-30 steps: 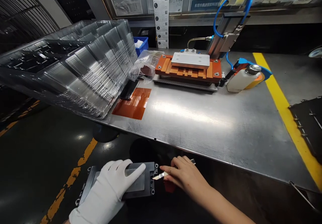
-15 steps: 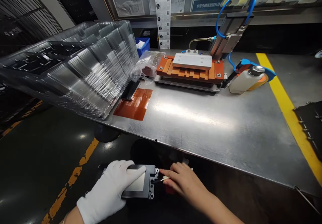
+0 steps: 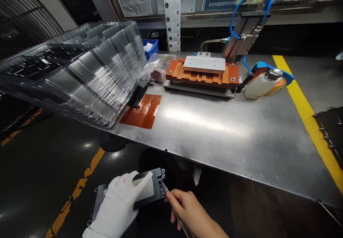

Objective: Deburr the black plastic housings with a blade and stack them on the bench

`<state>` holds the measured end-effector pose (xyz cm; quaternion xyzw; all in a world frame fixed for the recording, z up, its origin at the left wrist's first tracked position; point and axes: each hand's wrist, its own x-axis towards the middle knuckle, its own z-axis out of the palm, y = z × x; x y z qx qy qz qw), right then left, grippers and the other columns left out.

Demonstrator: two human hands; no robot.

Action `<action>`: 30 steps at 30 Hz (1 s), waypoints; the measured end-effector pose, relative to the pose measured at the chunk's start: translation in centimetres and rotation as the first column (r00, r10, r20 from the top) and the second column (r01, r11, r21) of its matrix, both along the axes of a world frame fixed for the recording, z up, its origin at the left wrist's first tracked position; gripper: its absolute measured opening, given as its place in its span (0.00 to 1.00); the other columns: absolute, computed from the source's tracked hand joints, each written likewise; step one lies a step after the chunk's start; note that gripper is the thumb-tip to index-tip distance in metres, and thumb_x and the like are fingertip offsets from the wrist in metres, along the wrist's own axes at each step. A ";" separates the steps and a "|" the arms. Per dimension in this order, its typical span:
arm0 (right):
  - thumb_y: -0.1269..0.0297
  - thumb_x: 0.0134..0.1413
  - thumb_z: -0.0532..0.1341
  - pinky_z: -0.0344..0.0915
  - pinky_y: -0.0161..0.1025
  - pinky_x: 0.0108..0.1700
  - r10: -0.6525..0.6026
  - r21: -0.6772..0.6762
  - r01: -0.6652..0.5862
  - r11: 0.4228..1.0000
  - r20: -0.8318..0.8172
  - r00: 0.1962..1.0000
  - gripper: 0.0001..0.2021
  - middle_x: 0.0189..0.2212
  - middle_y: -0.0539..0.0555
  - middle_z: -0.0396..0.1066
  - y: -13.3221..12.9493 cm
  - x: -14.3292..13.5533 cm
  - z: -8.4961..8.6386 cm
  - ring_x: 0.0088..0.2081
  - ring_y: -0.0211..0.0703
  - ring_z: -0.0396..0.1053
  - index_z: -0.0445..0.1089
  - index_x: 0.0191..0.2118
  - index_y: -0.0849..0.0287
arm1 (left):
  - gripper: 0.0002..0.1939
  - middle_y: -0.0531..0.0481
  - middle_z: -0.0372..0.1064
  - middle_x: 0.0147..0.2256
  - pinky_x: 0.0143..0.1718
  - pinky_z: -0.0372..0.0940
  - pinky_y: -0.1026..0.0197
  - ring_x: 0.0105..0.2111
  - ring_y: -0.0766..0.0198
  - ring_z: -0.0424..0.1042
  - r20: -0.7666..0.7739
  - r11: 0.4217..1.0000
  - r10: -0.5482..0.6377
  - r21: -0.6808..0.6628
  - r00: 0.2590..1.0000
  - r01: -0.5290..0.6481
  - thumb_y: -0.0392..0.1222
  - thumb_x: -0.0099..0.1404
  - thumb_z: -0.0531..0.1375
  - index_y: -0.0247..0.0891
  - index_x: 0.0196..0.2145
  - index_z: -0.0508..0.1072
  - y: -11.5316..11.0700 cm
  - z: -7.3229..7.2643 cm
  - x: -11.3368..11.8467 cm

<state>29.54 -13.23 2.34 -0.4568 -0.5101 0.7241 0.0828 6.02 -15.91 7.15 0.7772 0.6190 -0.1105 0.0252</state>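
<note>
In a white glove, my left hand (image 3: 119, 202) is closed around a flat black plastic housing (image 3: 157, 177). A pale grey panel (image 3: 143, 188) covers part of its face, and metal-ringed lugs stick out at its corners. The glove hides much of the middle. My bare right hand (image 3: 190, 209) grips a slim metal knife-like tool (image 3: 177, 217) between thumb and fingers. Its narrow tip reaches the notched right end of the housing, between two lugs; whether it touches is too small to tell. Both hands are below the front edge of the metal bench (image 3: 209, 131).
Stacked clear plastic trays (image 3: 107, 74) stand at the left of the bench. Beside them lie an orange film sheet (image 3: 142, 115) and a black phone-like slab (image 3: 138, 96). An orange press fixture (image 3: 200, 75) stands behind, with a white bottle (image 3: 264, 84) on its right.
The housing has tilted, its right end rising, and more of its left end shows. My right hand has moved down and turned, so the tool now points up-left into the notch.
</note>
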 end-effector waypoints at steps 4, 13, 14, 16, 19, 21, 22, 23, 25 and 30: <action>0.41 0.66 0.51 0.61 0.30 0.21 0.026 -0.027 -0.026 0.999 0.003 1.000 0.26 0.19 0.48 0.72 0.1 0.2 0.0 0.16 0.33 0.65 0.75 0.40 0.59 | 0.45 0.38 0.70 0.51 0.48 0.66 0.44 0.47 0.45 0.72 0.023 1.000 -0.015 0.023 1.000 0.014 0.24 0.50 0.60 0.54 0.64 0.63 -0.1 -0.2 0.0; 0.40 0.66 0.51 0.60 0.29 0.21 -0.011 0.001 0.011 1.000 -0.003 1.000 0.27 0.18 0.47 0.70 0.3 0.3 0.2 0.15 0.32 0.63 0.74 0.39 0.58 | 0.44 0.36 0.69 0.50 0.47 0.66 0.43 0.46 0.45 0.72 0.032 1.000 -0.018 0.012 0.999 0.018 0.24 0.51 0.60 0.53 0.64 0.64 0.1 0.0 0.2; 0.40 0.66 0.51 0.60 0.29 0.21 -0.015 0.000 0.015 1.000 -0.002 1.000 0.27 0.18 0.46 0.70 0.3 0.3 0.3 0.15 0.32 0.63 0.74 0.39 0.58 | 0.44 0.36 0.69 0.50 0.47 0.66 0.43 0.46 0.45 0.72 0.031 1.000 -0.022 0.010 0.999 0.021 0.25 0.51 0.60 0.53 0.64 0.64 0.2 0.1 0.2; 0.40 0.66 0.51 0.59 0.29 0.20 0.003 -0.011 -0.003 1.000 -0.017 1.000 0.26 0.17 0.46 0.69 0.4 0.4 0.3 0.15 0.32 0.63 0.74 0.38 0.59 | 0.44 0.37 0.69 0.50 0.46 0.66 0.44 0.45 0.45 0.72 0.027 0.999 -0.030 0.016 0.999 0.029 0.25 0.51 0.60 0.54 0.64 0.64 0.2 0.1 0.2; 0.40 0.66 0.51 0.59 0.29 0.20 0.002 -0.015 -0.002 1.000 -0.030 1.000 0.26 0.17 0.46 0.69 0.4 0.4 0.4 0.15 0.32 0.63 0.74 0.38 0.59 | 0.44 0.37 0.68 0.51 0.46 0.66 0.44 0.46 0.45 0.72 0.027 0.999 -0.030 0.027 0.999 0.030 0.24 0.52 0.60 0.53 0.64 0.63 0.2 0.1 0.1; 0.40 0.66 0.51 0.59 0.29 0.20 -0.020 -0.006 0.020 1.000 -0.008 1.000 0.26 0.17 0.46 0.69 0.5 0.3 0.5 0.15 0.32 0.63 0.74 0.39 0.58 | 0.44 0.37 0.68 0.51 0.46 0.66 0.44 0.46 0.45 0.72 0.028 0.999 -0.029 0.033 0.999 0.028 0.25 0.52 0.60 0.54 0.65 0.62 0.1 0.0 0.0; 0.40 0.65 0.51 0.59 0.29 0.20 -0.014 -0.016 0.014 1.000 -0.005 1.000 0.26 0.17 0.46 0.69 0.5 0.3 0.5 0.15 0.33 0.63 0.74 0.39 0.58 | 0.45 0.37 0.68 0.51 0.46 0.66 0.43 0.46 0.45 0.72 0.031 0.999 -0.037 0.038 0.999 0.035 0.25 0.52 0.59 0.54 0.65 0.61 0.1 -0.1 0.0; 0.39 0.65 0.52 0.59 0.30 0.21 0.000 -0.030 -0.001 1.000 -0.008 1.000 0.26 0.17 0.46 0.69 0.6 0.3 0.6 0.15 0.33 0.63 0.74 0.39 0.58 | 0.45 0.37 0.68 0.51 0.45 0.66 0.43 0.45 0.44 0.72 0.034 0.998 -0.044 0.044 0.998 0.043 0.25 0.52 0.59 0.54 0.65 0.61 0.1 -0.1 0.0; 0.38 0.64 0.52 0.60 0.30 0.21 0.026 -0.055 -0.027 0.998 -0.029 0.999 0.27 0.18 0.46 0.69 0.7 0.4 0.7 0.16 0.33 0.63 0.74 0.38 0.59 | 0.46 0.37 0.69 0.50 0.45 0.67 0.42 0.45 0.44 0.73 0.049 0.997 -0.042 0.059 0.998 0.039 0.24 0.51 0.59 0.54 0.65 0.61 0.1 -0.2 -0.2; 0.35 0.64 0.50 0.64 0.35 0.33 -0.250 0.036 0.255 0.966 -0.111 0.962 0.28 0.26 0.48 0.70 0.3 1.2 0.6 0.27 0.37 0.69 0.72 0.43 0.57 | 0.44 0.42 0.69 0.57 0.56 0.64 0.39 0.54 0.44 0.70 0.521 0.969 0.213 -0.004 0.827 -0.247 0.30 0.54 0.63 0.53 0.66 0.60 -0.6 -0.1 -0.9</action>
